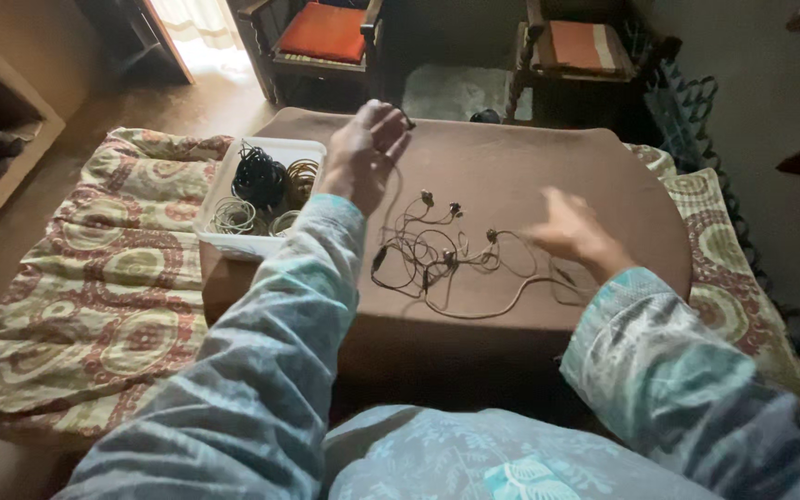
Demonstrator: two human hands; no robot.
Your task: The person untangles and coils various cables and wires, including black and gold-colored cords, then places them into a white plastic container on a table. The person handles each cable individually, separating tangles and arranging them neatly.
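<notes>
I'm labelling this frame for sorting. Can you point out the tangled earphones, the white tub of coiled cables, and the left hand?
tangled earphones (437, 255): head view, middle of the tangle.
white tub (233, 243): head view, near rim.
left hand (363, 153): head view, back of the hand.

We are looking down from a single head-worn camera, tilting forward over a brown table (511, 176) that is filling the centre of the frame. The view is sitting close: patterned sleeves are crowding the lower edge, the left hand (363, 153) and right hand (574, 231) are reaching mid-frame. Farther off, along the top, we are taking in two cushioned chairs (321, 37) and floor.
</notes>
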